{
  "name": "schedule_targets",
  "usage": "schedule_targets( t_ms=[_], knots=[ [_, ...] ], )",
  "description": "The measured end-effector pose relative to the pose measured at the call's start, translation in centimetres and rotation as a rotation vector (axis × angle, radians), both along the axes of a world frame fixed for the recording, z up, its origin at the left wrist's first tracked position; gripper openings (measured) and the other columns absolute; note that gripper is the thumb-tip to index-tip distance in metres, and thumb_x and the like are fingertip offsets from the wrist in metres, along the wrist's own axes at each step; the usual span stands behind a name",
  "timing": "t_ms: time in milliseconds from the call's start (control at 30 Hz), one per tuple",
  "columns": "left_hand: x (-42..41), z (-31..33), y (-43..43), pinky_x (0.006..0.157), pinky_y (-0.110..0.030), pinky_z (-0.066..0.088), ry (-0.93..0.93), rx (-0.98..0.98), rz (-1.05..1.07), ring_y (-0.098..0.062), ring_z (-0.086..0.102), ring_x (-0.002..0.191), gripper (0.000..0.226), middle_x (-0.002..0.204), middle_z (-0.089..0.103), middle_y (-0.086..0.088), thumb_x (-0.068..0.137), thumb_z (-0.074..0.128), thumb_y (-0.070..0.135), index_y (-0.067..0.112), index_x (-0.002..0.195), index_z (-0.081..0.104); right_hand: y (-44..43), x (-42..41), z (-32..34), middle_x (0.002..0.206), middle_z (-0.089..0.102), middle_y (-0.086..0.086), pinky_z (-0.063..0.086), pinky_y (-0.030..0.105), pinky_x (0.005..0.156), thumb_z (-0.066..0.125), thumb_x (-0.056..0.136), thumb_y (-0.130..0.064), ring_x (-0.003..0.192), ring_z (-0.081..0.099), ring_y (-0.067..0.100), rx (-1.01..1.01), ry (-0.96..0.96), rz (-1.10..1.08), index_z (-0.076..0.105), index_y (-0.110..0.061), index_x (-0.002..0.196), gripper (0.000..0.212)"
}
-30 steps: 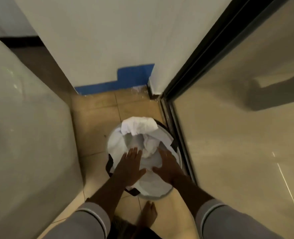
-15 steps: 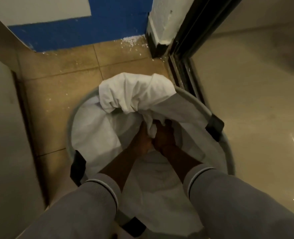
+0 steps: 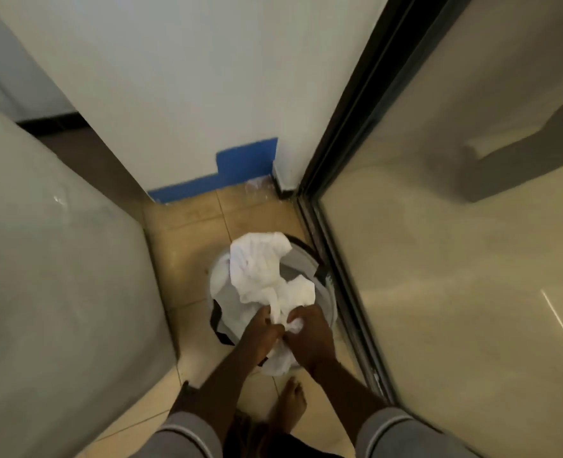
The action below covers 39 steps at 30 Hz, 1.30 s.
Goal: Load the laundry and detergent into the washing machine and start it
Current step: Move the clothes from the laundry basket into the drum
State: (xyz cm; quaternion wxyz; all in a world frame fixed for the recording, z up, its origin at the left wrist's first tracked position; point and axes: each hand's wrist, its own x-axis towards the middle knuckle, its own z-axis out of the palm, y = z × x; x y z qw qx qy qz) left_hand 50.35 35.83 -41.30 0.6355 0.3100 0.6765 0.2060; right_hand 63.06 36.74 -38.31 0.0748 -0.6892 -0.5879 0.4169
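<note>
A round white laundry basket (image 3: 327, 294) with black handles stands on the tiled floor below me. A crumpled white cloth (image 3: 263, 272) rises out of it. My left hand (image 3: 259, 332) and my right hand (image 3: 308, 332) grip the near end of that cloth side by side, above the basket's near rim. More white fabric hangs below my hands. A large pale appliance body (image 3: 58, 276), probably the washing machine, fills the left side; its door and controls are out of view.
A glass sliding door with a dark frame (image 3: 336, 206) runs along the right, close to the basket. A white wall with a blue base strip (image 3: 237, 170) closes the far end. My bare foot (image 3: 290, 404) stands on the narrow tan tiled floor (image 3: 187, 246).
My hands reached down into the basket, took hold of the white cloth and have now lifted it up out of the basket. My head rose again, so the basket looks smaller.
</note>
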Motion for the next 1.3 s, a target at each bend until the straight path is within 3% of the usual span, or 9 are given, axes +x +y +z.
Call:
schedule_targets(
  t_ms=[167, 367, 467, 633, 800, 900, 1033, 1167, 1300],
  knots=[
    [-1.4, 15.3, -1.2, 0.081, -0.038, 0.049, -0.096, -0.06, 0.206, -0.023, 0.058, 0.092, 0.022, 0.096, 0.058, 0.0, 0.094, 0.052, 0.011, 0.017, 0.116, 0.055, -2.0, -0.8, 14.5, 0.087, 0.051, -0.015, 0.041, 0.01, 0.069, 0.078, 0.068, -0.035, 0.081, 0.054, -0.002, 0.081, 0.069, 0.021, 0.054, -0.035, 0.073, 0.025],
    [-4.2, 30.2, -0.9, 0.053, -0.02, 0.05, -0.062, 0.142, 0.263, -0.012, 0.061, 0.076, 0.011, 0.086, 0.064, -0.003, 0.09, 0.064, 0.025, 0.017, 0.095, 0.057, -1.5, -2.7, 27.0, 0.085, 0.057, -0.01, 0.049, 0.025, 0.076, 0.074, 0.065, -0.048, 0.082, 0.058, 0.007, 0.358, 0.117, 0.159, 0.052, -0.042, 0.07, 0.023],
    [-6.5, 34.6, -0.4, 0.075, -0.04, 0.058, 0.044, 0.304, 0.251, -0.017, 0.065, 0.086, 0.031, 0.098, 0.067, -0.01, 0.081, 0.072, 0.031, 0.015, 0.105, 0.06, -0.2, -4.3, 32.5, 0.089, 0.054, -0.015, 0.045, 0.018, 0.078, 0.076, 0.065, -0.045, 0.085, 0.058, 0.005, 0.504, 0.159, 0.23, 0.054, -0.05, 0.079, 0.026],
    [-10.8, 42.5, 0.0, 0.095, -0.045, 0.051, 0.169, 0.544, 0.297, -0.021, 0.061, 0.107, 0.047, 0.12, 0.062, -0.005, 0.082, 0.069, 0.037, 0.018, 0.122, 0.054, 2.0, -8.0, 40.5, 0.099, 0.05, -0.01, 0.046, 0.021, 0.071, 0.074, 0.068, -0.038, 0.082, 0.056, 0.007, 0.71, 0.246, 0.345, 0.06, -0.03, 0.084, 0.023],
    [-14.7, 51.1, -2.3, 0.081, -0.042, 0.057, 0.274, 0.757, 0.433, -0.019, 0.064, 0.094, 0.025, 0.1, 0.066, 0.001, 0.081, 0.07, 0.023, 0.019, 0.103, 0.06, 2.6, -12.1, 47.2, 0.1, 0.05, -0.008, 0.05, 0.027, 0.066, 0.079, 0.067, -0.024, 0.083, 0.06, 0.012, 0.874, 0.415, 0.51, 0.064, -0.025, 0.088, 0.026],
    [-17.1, 55.9, -4.9, 0.07, -0.026, 0.057, 0.349, 0.861, 0.512, -0.021, 0.064, 0.089, 0.022, 0.097, 0.066, -0.004, 0.081, 0.07, 0.015, 0.015, 0.1, 0.06, 1.6, -15.1, 51.5, 0.099, 0.049, -0.007, 0.047, 0.02, 0.064, 0.077, 0.064, -0.026, 0.082, 0.057, 0.008, 1.01, 0.518, 0.604, 0.066, -0.022, 0.087, 0.025],
    [-20.8, 62.7, -8.7, 0.077, -0.04, 0.056, 0.519, 1.005, 0.577, -0.024, 0.065, 0.09, 0.029, 0.097, 0.067, -0.008, 0.077, 0.07, 0.023, 0.011, 0.102, 0.061, -0.4, -19.7, 57.8, 0.099, 0.051, 0.002, 0.039, 0.008, 0.065, 0.071, 0.065, -0.032, 0.083, 0.052, 0.005, 1.147, 0.654, 0.685, 0.068, -0.016, 0.088, 0.027],
    [-24.6, 70.0, -12.1, 0.064, -0.042, 0.057, 0.582, 1.135, 0.635, -0.018, 0.063, 0.075, 0.015, 0.087, 0.064, -0.012, 0.081, 0.068, 0.012, 0.008, 0.093, 0.06, -2.5, -24.8, 64.2, 0.1, 0.054, 0.009, 0.043, 0.013, 0.07, 0.074, 0.066, -0.027, 0.09, 0.057, 0.013, 1.28, 0.76, 0.686, 0.069, -0.013, 0.09, 0.029],
    [-29.8, 74.6, -15.6, 0.062, -0.044, 0.058, 0.603, 1.166, 0.66, -0.019, 0.064, 0.074, 0.026, 0.088, 0.065, -0.019, 0.079, 0.067, 0.019, 0.002, 0.096, 0.057, -5.2, -30.3, 68.6, 0.103, 0.052, 0.005, 0.046, 0.013, 0.071, 0.073, 0.067, -0.031, 0.09, 0.056, 0.008, 1.304, 0.817, 0.725, 0.069, -0.018, 0.097, 0.033]
  ],
)
